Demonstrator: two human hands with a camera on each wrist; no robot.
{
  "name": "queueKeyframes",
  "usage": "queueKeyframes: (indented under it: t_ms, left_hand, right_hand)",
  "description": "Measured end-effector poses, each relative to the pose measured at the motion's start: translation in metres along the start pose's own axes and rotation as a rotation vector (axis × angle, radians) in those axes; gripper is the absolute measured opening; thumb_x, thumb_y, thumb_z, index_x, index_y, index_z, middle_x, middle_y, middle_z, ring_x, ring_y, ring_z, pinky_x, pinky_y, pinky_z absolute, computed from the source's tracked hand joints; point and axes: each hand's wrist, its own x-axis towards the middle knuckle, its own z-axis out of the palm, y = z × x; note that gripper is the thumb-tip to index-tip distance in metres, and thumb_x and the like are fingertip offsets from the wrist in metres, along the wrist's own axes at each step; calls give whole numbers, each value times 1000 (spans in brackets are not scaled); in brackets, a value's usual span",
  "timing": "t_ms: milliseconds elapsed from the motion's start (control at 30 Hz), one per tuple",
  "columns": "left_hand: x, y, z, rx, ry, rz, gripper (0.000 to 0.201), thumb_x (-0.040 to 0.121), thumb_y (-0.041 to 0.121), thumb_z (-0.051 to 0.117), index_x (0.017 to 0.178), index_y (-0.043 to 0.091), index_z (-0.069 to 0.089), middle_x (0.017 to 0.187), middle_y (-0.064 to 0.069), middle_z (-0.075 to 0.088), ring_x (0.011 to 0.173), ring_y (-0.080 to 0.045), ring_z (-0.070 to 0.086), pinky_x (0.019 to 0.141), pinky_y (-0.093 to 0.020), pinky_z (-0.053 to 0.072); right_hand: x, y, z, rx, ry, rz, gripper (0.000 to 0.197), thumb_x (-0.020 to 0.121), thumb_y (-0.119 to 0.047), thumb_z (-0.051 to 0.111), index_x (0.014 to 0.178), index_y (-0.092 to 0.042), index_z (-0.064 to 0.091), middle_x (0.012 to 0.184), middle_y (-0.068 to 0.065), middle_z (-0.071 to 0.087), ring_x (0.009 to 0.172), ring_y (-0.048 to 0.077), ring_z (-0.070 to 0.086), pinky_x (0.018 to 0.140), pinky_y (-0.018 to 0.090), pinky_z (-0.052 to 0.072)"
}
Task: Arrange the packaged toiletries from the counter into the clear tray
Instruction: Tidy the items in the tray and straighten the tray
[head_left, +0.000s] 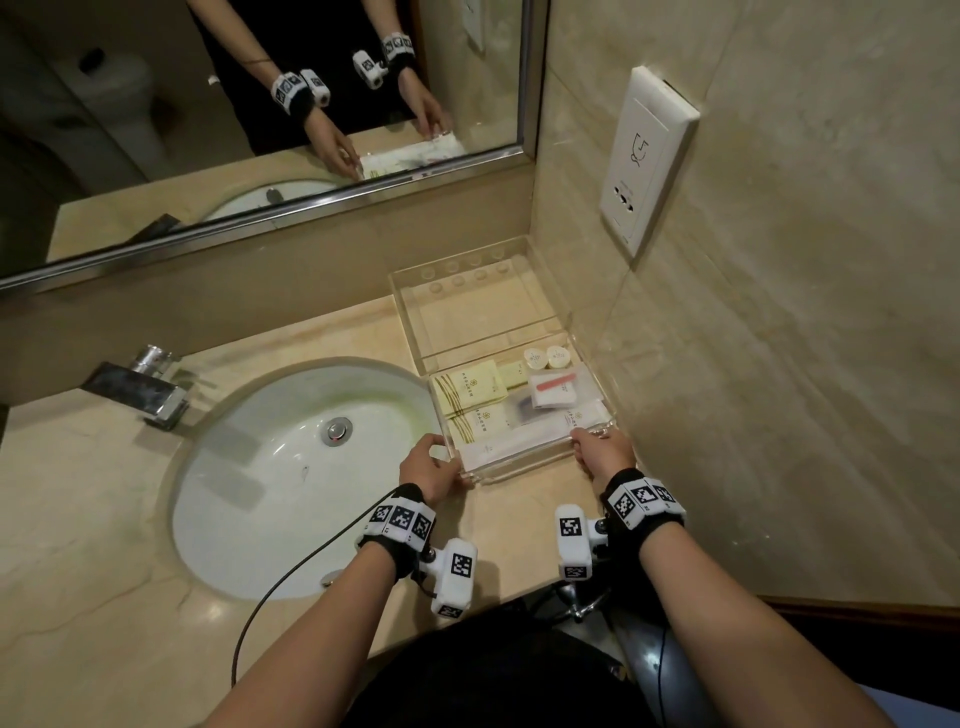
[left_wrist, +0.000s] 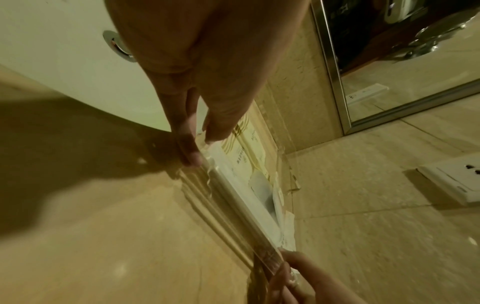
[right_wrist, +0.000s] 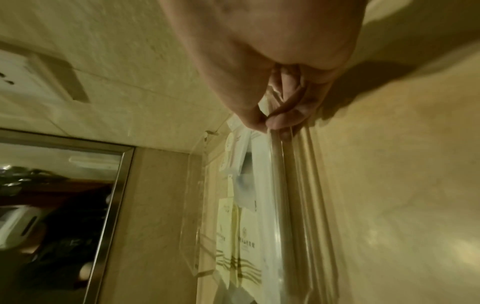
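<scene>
We are at a beige marble counter (head_left: 130, 525) with an oval white sink (head_left: 291, 467) on our left and a mirror (head_left: 234, 104) behind it. In the right corner, beside the tiled wall, sits the clear tray (head_left: 410, 306), a transparent box with a divider across its middle and a row of round holes along its far edge. The far half shows only counter through it; the near half holds the packaged toiletries: cream sachets (head_left: 470, 392) with gold wavy lines, long white packets (head_left: 524, 441) along the front wall, a clear bag (head_left: 553, 389) with a pink stick, and two small round lidded pots (head_left: 548, 357). Our left hand (head_left: 428, 470) pinches the tray's near left corner and our right hand (head_left: 605, 452) grips its near right corner.
</scene>
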Motion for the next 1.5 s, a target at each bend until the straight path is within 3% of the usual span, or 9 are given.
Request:
queueKeyframes:
  t_ms: [133,333,567,733,833,933,1133,1300,1500]
  left_hand:
    - [0,3,-4,-17,79,30,24,89,15,63,112,16,57,64,3,62,60,-5,59,55,-14,40]
    - [6,8,-11,-92,98,46,27,87,12,63,114,13,59,72,-7,70,72,-21,71,84,-34,56]
    - [12,13,-11,-113,82,33,24,86,4,61,109,11,56,65,-6,68,54,-10,68,76,-31,57]
    - [17,11,-6,-64,87,30,27,84,10,65,110,11,58,69,-7,69,75,-26,71,84,-40,57]
    - [19,10,-5,-53,103,30,26,86,9,63,111,10,57,64,-2,66,59,-11,65,68,-24,55]
    - [20,11,-5,-74,114,60,22,89,8,62,108,14,56,62,-1,63,42,2,59,45,-6,43]
    - [31,12,-7,-82,126,34,30,87,12,64,116,14,59,75,-9,71,80,-26,72,84,-36,56]
    - [42,17,-15,-178,88,20,28,86,9,61,113,15,59,80,-18,74,75,-27,74,86,-44,57]
    - [60,24,-21,-277,57,1,27,86,13,62,113,16,58,78,-17,75,77,-29,74,92,-45,54]
  right_hand:
    - [-2,-3,7,108,13,-12,15,83,-4,65,90,-14,58,76,5,62,52,9,55,38,14,41]
    - [0,-11,17,213,-3,9,34,84,-6,68,113,-17,54,82,7,67,58,11,62,45,17,47]
    - [2,-23,23,268,-18,16,28,86,1,62,108,-12,50,84,13,64,58,15,60,44,19,49]
    - [5,-23,22,292,-37,40,40,87,1,62,118,-19,47,83,9,64,61,16,61,50,21,51]
    - [6,-21,24,291,-20,18,50,88,1,61,134,-13,47,85,10,63,63,16,60,57,24,52]
    - [6,-19,22,290,-3,24,34,88,1,61,120,-6,52,83,8,61,64,16,59,54,23,52]
    - [1,-26,28,307,-13,36,19,89,3,61,102,-9,52,85,11,59,67,18,57,43,17,51]
    - [5,-36,33,283,-26,-4,25,89,1,62,97,-18,48,86,9,62,67,18,59,52,23,50]
    - [16,-53,44,259,-35,-25,37,88,-2,65,122,-2,52,92,15,67,64,17,64,46,18,51]
